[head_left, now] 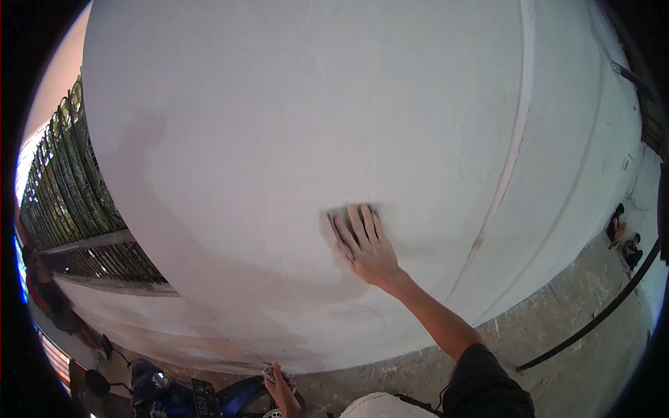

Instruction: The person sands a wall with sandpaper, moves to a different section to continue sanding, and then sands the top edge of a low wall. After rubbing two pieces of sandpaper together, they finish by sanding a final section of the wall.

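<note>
My right hand [364,244] lies on the pale plastered wall [279,139], fingers stretched upward. Beneath the fingers it presses a thin grey sheet, which looks like sandpaper [331,221]; only its edges show. Low in the view, my left hand [279,386] is near the foot of the wall, its fingers curled around something small that I cannot make out.
A blue motorbike [157,390] stands at the lower left, close to the left hand. A person [59,306] is at the far left by a metal fence [70,181]. Two people sit far right. A black hose or pole [592,320] crosses the concrete floor [557,313].
</note>
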`<act>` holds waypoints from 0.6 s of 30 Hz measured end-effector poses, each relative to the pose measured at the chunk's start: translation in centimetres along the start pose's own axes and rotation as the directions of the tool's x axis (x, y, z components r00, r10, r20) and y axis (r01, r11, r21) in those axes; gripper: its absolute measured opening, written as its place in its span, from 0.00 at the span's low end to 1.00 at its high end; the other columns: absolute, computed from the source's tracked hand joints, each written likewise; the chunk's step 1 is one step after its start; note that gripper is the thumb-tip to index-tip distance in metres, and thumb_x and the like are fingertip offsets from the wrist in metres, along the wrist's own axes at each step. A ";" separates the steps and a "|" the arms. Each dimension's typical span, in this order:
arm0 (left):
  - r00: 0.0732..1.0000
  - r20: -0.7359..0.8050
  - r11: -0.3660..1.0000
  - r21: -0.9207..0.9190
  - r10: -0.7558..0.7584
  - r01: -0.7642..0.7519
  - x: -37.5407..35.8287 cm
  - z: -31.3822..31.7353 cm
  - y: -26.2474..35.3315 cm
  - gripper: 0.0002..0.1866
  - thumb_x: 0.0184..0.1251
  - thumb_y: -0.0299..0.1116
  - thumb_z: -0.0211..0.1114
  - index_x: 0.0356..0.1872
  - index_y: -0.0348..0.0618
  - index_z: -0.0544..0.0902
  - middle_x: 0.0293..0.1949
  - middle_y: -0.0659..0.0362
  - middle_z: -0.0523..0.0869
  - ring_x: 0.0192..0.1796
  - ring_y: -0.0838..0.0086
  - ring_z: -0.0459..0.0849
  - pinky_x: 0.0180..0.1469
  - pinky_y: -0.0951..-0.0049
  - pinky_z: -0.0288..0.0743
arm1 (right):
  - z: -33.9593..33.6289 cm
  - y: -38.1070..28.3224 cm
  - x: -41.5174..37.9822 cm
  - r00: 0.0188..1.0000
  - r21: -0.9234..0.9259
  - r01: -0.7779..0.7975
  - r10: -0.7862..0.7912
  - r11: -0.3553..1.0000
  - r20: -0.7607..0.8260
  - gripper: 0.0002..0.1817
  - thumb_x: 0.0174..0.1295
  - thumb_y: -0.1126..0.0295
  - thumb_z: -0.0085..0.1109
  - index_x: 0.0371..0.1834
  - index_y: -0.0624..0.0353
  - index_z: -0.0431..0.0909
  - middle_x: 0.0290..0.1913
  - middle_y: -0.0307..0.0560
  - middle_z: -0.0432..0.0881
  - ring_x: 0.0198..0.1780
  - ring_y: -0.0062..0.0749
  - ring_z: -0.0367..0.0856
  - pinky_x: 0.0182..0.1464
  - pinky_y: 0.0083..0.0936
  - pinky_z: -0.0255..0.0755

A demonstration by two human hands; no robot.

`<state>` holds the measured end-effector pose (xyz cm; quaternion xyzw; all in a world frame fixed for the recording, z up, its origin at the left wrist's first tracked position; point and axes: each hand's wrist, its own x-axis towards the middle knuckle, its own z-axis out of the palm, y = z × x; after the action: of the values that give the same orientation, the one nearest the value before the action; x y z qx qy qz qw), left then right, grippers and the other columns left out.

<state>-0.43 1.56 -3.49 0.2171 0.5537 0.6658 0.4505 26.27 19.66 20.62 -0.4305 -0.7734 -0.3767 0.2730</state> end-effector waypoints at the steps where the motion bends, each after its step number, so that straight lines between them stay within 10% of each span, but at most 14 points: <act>1: 0.999 -0.041 0.999 -0.034 -0.005 0.003 -0.2 0.1 0.3 0.14 0.74 0.44 0.62 0.33 0.50 0.69 0.19 0.68 0.67 0.16 0.82 0.65 0.18 0.77 0.60 | 0.4 0.2 -0.3 1.000 0.000 0.004 -0.004 1.000 0.003 0.32 0.76 0.52 0.40 0.78 0.56 0.57 0.79 0.62 0.52 0.78 0.62 0.50 0.76 0.54 0.51; 10: 0.999 -0.030 0.999 -0.036 0.033 -0.034 1.3 1.0 1.1 0.16 0.74 0.46 0.62 0.35 0.47 0.70 0.19 0.67 0.66 0.18 0.82 0.66 0.21 0.77 0.61 | -5.8 5.0 10.1 0.941 0.076 -0.180 0.194 0.981 -0.278 0.32 0.78 0.54 0.39 0.78 0.61 0.54 0.79 0.67 0.46 0.79 0.66 0.43 0.78 0.56 0.43; 18: 1.000 -0.029 0.999 0.048 0.008 -0.007 -0.9 0.6 2.1 0.15 0.75 0.44 0.62 0.33 0.47 0.70 0.19 0.67 0.66 0.19 0.81 0.63 0.22 0.75 0.59 | 2.4 -0.8 -0.6 0.981 0.049 -0.189 0.191 0.981 -0.044 0.34 0.75 0.50 0.43 0.76 0.61 0.59 0.78 0.69 0.50 0.77 0.71 0.48 0.75 0.60 0.48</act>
<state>-0.23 1.18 -1.16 0.2200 0.5752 0.6572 0.4346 25.62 21.07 18.54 -0.4870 -0.7302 -0.3421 0.3357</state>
